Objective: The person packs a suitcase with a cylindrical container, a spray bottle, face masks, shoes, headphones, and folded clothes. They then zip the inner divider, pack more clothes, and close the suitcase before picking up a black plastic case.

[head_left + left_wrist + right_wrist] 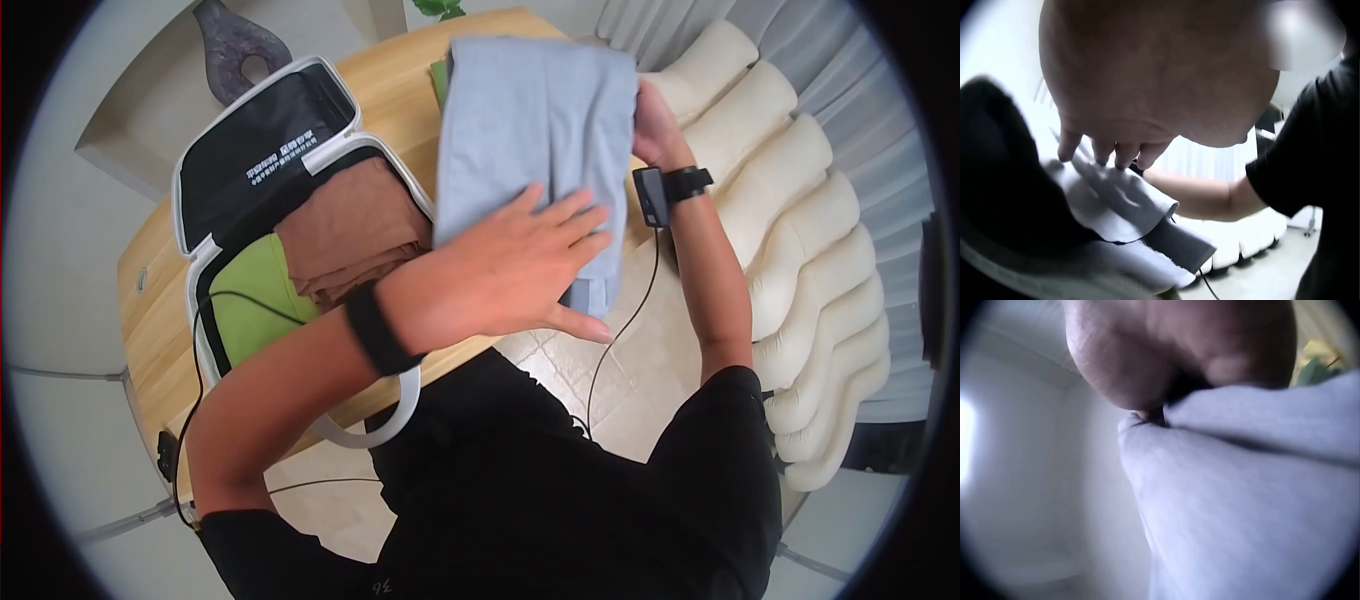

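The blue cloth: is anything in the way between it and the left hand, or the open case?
Nothing visible separates the cloth from the left hand; its fingertips touch it. Between cloth and case, the left forearm crosses over the near side.

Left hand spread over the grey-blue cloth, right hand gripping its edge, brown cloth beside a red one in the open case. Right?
Not quite: the head view shows that the brown cloth lies beside a green cloth, not a red one, in the open case. The rest holds.
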The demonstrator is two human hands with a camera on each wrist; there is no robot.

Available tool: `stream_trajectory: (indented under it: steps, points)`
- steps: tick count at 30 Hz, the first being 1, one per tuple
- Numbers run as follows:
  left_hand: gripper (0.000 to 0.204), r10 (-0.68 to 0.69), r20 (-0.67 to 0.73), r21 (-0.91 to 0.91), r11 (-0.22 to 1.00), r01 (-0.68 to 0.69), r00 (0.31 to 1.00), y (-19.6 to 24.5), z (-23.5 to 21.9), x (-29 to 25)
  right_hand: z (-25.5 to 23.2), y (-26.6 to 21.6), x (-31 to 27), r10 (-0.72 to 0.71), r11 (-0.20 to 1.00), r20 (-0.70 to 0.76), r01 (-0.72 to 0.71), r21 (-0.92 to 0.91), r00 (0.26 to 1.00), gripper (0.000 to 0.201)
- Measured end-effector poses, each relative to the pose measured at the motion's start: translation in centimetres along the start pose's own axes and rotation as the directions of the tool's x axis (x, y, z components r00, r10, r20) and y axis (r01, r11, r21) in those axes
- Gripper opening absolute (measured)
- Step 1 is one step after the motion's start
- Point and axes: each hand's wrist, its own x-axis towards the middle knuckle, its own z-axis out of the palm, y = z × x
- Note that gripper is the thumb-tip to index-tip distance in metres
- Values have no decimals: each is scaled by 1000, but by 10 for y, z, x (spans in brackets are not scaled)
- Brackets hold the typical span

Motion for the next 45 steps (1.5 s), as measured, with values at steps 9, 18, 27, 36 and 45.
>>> stream_trajectory:
  steps: [9, 18, 27, 36, 45]
  points:
    - [96, -76, 417, -4, 996, 85, 906, -3, 31, 14, -22, 2, 34, 185, 912, 3, -171, -373, 983, 56]
    - [96, -92, 266, 30, 996, 88, 960, -18, 53, 4, 10, -58, -20, -68, 791, 402, 295, -536, 913, 29]
    - [97, -189, 196, -64, 977, 205, 962, -17, 40, -10, 17, -11, -119, -143, 353, 698, 695, -626, 702, 44]
    - [56, -263, 595, -55, 930, 365, 759, 9, -57, -12, 11, 37, -173, -59, 148, 569, 571, -808, 820, 34]
    - [53, -43, 55, 212, 977, 31, 998, -77, 11, 4, -7, 36, -75, -108, 54, 439, 446, -893, 892, 74]
